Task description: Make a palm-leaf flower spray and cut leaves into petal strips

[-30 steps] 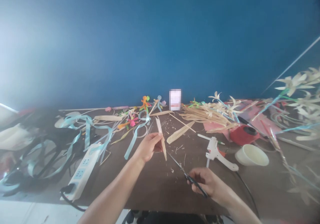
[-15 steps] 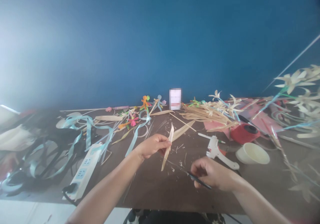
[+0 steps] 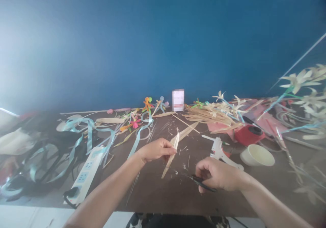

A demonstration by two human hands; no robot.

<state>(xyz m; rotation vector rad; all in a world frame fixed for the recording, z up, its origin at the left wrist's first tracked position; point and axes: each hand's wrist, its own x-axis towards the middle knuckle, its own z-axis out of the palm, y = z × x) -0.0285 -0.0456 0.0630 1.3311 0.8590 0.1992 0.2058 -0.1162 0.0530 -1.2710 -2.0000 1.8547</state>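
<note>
Between the thumb and fingers of my left hand (image 3: 158,150) is a pale dried husk strip (image 3: 168,166), tilted, with its white tip pointing up and away. Black-handled scissors (image 3: 203,182) are gripped in my right hand (image 3: 218,174); their thin blades point left, toward the strip but apart from it. Another husk leaf (image 3: 187,132) lies flat on the brown table just beyond my left hand. Small pale scraps (image 3: 183,167) are scattered between the two hands.
A white glue gun (image 3: 221,153), a cream cup (image 3: 257,155) and a red object (image 3: 248,135) stand to the right. Husk strips (image 3: 209,116) and husk flowers (image 3: 297,80) lie behind them. A power strip (image 3: 86,172) and light-blue ribbon (image 3: 90,126) are on the left.
The scissors have drawn back slightly to the right, away from the husk strip. My left hand has shifted a little, and the strip's lower end has swung left and down.
</note>
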